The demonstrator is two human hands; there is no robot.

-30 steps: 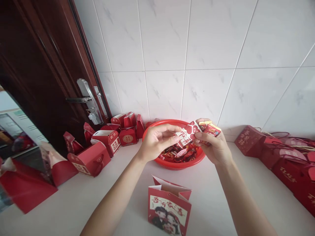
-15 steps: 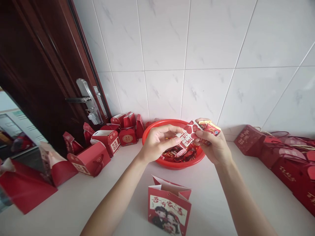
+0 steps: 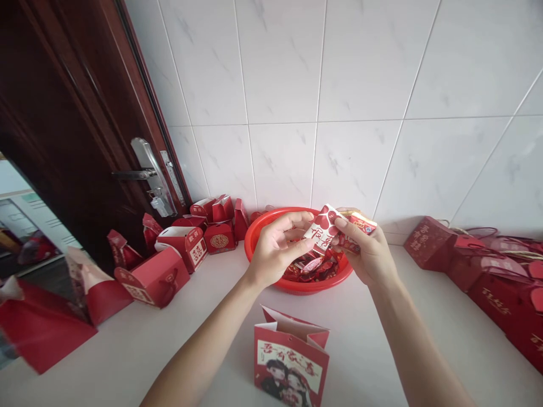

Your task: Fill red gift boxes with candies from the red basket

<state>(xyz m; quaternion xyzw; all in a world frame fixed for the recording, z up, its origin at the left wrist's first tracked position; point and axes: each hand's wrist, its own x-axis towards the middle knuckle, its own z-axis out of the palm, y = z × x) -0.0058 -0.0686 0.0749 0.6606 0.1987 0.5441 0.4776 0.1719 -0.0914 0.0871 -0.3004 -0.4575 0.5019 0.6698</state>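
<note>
Above a red plastic basket [image 3: 254, 237], both hands are at a white-and-red candy packet [image 3: 321, 230] with red lettering. My left hand [image 3: 278, 249] pinches its lower left edge, thumb in front. Its other fingers are partly hidden. My right hand [image 3: 371, 251] grips the packet's right side with thumb and fingers. The same hand also holds a red-and-gold wrapped packet [image 3: 360, 222] behind it. Many red-wrapped candies [image 3: 316, 268] lie in the basket. Nearer to me stands an open-topped red paper gift bag [image 3: 292, 362] with a cartoon couple printed on its front.
Several red gift boxes [image 3: 159, 275] line the left side, some with gold emblems. More red boxes with cord handles [image 3: 479, 282] are packed along the right. A tiled wall [image 3: 284, 158] rises behind the basket. A dark wooden door [image 3: 80, 96] with a metal handle is at left.
The white-and-red packet has turned slightly more upright between my hands. My left hand has shifted a little to the right. The basket, bag and boxes stay in place.
</note>
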